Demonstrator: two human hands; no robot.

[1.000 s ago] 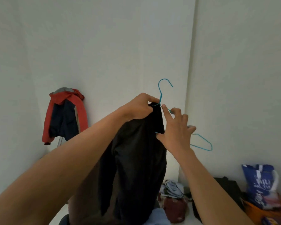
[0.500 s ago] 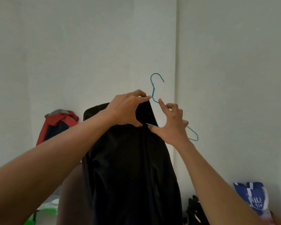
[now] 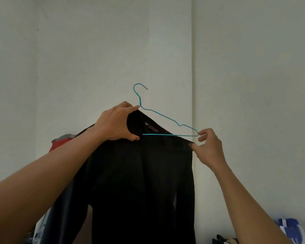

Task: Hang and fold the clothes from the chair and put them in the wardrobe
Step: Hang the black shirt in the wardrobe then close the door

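A black shirt (image 3: 139,182) hangs in front of me at chest height, held up against the white wall. A thin blue wire hanger (image 3: 165,118) sits partly inside its neck, hook up. The hanger's right arm and bottom bar show bare above the cloth; its left arm is hidden under the shirt. My left hand (image 3: 116,124) grips the collar and the hanger's neck together. My right hand (image 3: 208,147) pinches the shirt's right shoulder just below the hanger's right tip.
A red and grey jacket (image 3: 60,141) hangs on the wall behind my left forearm. A blue and white bag (image 3: 289,228) and dark items (image 3: 224,239) lie at the bottom right. A room corner runs down just right of centre.
The hanger has turned flat-on, its right arm now showing bare. My right hand moved from the collar out to the shirt's right shoulder, and the shirt has spread wider. The view tilted upward.
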